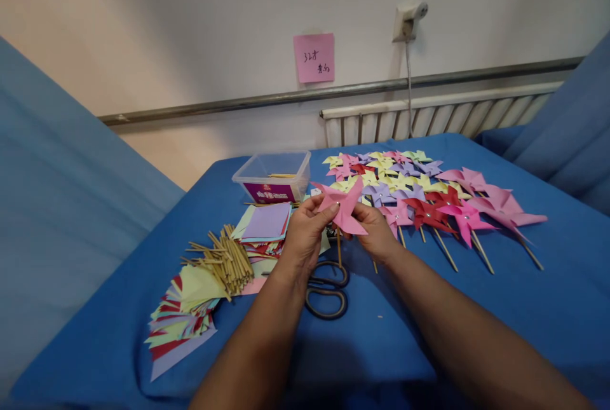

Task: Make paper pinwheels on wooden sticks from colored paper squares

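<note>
A pink paper pinwheel point(344, 206) on a thin wooden stick is held up between both hands, above the blue-covered table. My left hand point(307, 229) grips it from the left, with the thumb on the front near the centre. My right hand point(374, 229) closes on its right side from behind; those fingertips are partly hidden by the paper. The stick point(339, 248) hangs below the pinwheel. Under it lie black-handled scissors point(326, 302), their blades hidden behind my left hand and arm.
Many finished pinwheels point(405, 184) lie in rows at the right. On the left are a pile of wooden sticks point(229, 260), fanned paper strips point(183, 314), stacked paper squares point(264, 222) and a clear plastic box point(276, 175). A radiator point(443, 117) stands behind the table point(381, 346).
</note>
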{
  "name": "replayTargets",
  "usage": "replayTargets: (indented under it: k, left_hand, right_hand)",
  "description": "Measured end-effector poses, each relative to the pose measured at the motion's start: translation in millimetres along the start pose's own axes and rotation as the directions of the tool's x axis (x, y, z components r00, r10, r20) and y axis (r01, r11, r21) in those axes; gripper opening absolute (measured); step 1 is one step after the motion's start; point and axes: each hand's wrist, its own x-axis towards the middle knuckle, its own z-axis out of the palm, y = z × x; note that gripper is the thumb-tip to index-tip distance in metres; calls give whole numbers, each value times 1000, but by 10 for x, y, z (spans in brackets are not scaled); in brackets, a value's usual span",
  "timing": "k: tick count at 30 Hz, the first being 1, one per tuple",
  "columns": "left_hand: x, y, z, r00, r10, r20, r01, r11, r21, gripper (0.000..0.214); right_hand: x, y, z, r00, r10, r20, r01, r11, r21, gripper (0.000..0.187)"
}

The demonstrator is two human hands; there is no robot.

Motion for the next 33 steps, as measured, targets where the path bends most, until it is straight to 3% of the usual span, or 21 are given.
replayTargets:
  k: [8,24,30,33]
  left_hand:
    - [-20,5,-15,1000,1,-22,-1,1000,2,29]
    - [-10,-50,-44,998,66,-14,-63,988,142,26]
    - [-11,-32,-23,998,-8,-59,9,1000,14,27]
    - [-4,-11,-15,996,-44,-80,39,997,-60,28]
  right_hand:
    - [-18,-10,11,1000,20,11,-19,996,-90,18]
    - [-13,125,87,991,129,-20,-122,972,200,19]
    - [44,156,5,970,239,-48,-225,955,193,23]
    - [78,99,-59,967,221,-127,-179,943,280,25]
